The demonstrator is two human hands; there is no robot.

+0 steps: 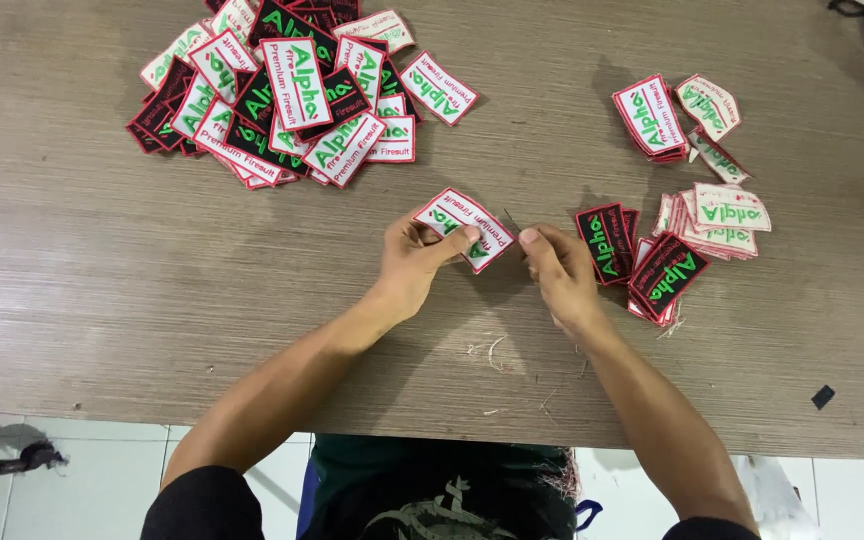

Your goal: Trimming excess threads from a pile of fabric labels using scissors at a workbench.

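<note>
A: Head view. Left hand (414, 262) pinching a white embroidered patch (464, 229) by its lower edge, thumb on top, just above the wooden table (102, 280).

B: Right hand (558, 268) closed on a thin dark tool (511, 220), tip at the patch's right edge; exact kind too small to tell.

A: Loose heap of patches (282, 90) far left. Stacked patches (672, 235) just beside the right hand.

B: Thread scraps (494, 352) between the forearms.
</note>
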